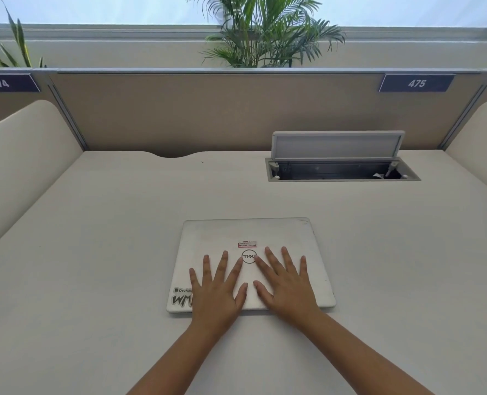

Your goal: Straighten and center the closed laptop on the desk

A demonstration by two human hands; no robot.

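Observation:
A closed silver laptop lies flat on the white desk, near the front and roughly in the middle. Its edges run nearly parallel to the desk's front. It carries a round logo, a small red-and-white label and black stickers at its near left corner. My left hand rests flat on the lid's near left half with fingers spread. My right hand lies flat on the near right half, fingers spread too. Both palms press on the lid; neither grips an edge.
An open cable box with a raised grey flap is set into the desk at the back right. Beige partition walls close the back, cream side panels stand left and right. Plants rise behind the partition.

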